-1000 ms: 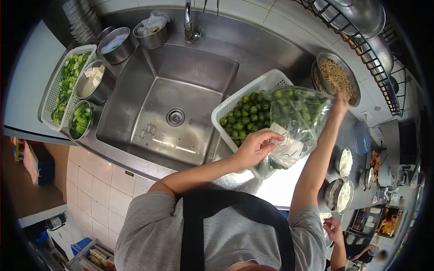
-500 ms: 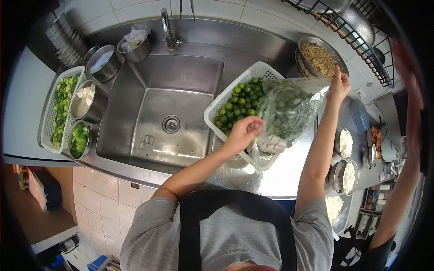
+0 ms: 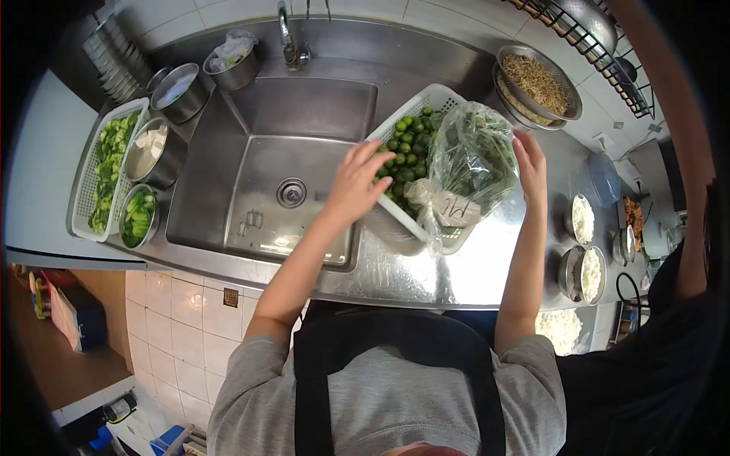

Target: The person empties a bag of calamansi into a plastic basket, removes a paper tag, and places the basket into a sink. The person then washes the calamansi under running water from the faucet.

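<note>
A white perforated basket [image 3: 401, 220] of small green limes [image 3: 411, 148] stands on the steel counter right of the sink. On the limes lies a clear plastic bag [image 3: 471, 144] with green contents. A pale label [image 3: 452, 207] with dark handwriting shows at the bag's near end. My left hand [image 3: 357, 181] has its fingers spread at the basket's left rim, fingertips over the limes. Beside the bag's right side is my right hand [image 3: 531, 166], fingers stretched out; whether it touches the bag or the basket behind it is hard to see.
The steel sink [image 3: 304, 167] and faucet [image 3: 289, 42] are to the left. Beyond them stand a basket of chopped greens [image 3: 114, 163] and several bowls. Colanders of sprouts [image 3: 536, 80] sit back right, below a wire rack [image 3: 601, 68]. Another person's arm [image 3: 669, 83] reaches across the right.
My right hand has let go of the bag's raised edge and come lower. The bag has settled on the limes. My left hand has opened and moved left to the basket's rim.
</note>
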The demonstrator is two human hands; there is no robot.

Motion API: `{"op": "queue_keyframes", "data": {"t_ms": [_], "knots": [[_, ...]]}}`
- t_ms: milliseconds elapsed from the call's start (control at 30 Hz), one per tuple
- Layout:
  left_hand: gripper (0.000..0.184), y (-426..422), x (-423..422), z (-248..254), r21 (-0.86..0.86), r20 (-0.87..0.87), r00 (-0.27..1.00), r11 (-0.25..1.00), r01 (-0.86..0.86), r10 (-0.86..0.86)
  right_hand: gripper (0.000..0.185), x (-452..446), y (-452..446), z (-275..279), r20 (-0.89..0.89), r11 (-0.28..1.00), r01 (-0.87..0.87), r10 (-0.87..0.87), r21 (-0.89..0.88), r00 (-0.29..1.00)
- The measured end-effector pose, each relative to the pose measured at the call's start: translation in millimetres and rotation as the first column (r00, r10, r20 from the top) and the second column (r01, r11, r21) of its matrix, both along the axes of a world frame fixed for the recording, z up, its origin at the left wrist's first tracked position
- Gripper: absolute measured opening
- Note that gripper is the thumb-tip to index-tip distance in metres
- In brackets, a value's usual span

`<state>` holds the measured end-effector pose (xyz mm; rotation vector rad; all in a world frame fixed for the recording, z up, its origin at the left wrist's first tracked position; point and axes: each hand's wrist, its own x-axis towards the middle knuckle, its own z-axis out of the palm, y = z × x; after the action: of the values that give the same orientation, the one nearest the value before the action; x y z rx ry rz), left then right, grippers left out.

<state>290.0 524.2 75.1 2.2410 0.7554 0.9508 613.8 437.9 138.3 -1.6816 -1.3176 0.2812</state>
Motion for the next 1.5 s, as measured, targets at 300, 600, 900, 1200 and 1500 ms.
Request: {"op": "queue_keyframes", "data": {"t_ms": [300, 600, 900, 1200, 1500], "knots": [[0.026, 31.2, -34.5, -40.7, -0.059, -0.186, 0.977, 0.994, 0.094, -0.104, 0.052, -105.3, -77.7, -80.3, -0.367, 0.833, 0.541, -0.47, 0.117, 0.803], [0.039, -26.9, -86.0, -16.6, -0.093, -0.432, 0.763, 0.865, 0.493, -0.481, 0.092, -190.9, -84.1, -86.6, 0.219, 0.696, 0.718, -0.704, 0.021, 0.675], [0.045, -11.1, -97.6, -15.5, -0.245, -0.334, 0.605, 0.687, 0.685, -0.723, 0.047, -184.6, -80.4, -76.7, 0.527, 0.647, 0.758, -0.673, 0.078, 0.52], [0.038, 49.0, -70.0, 27.1, -0.201, -0.13, 0.788, 0.794, 0.574, -0.602, 0.038, -180.6, -33.5, 5.1, 0.418, 0.758, 0.626, -0.637, 0.185, 0.648], [0.034, 125.9, 93.2, 47.5, 0.037, 0.074, 0.862, 0.865, 0.5, -0.501, 0.051, -228.9, -100.6, -30.2, 0.394, 0.876, 0.466, -0.389, -0.121, 0.833]]}}
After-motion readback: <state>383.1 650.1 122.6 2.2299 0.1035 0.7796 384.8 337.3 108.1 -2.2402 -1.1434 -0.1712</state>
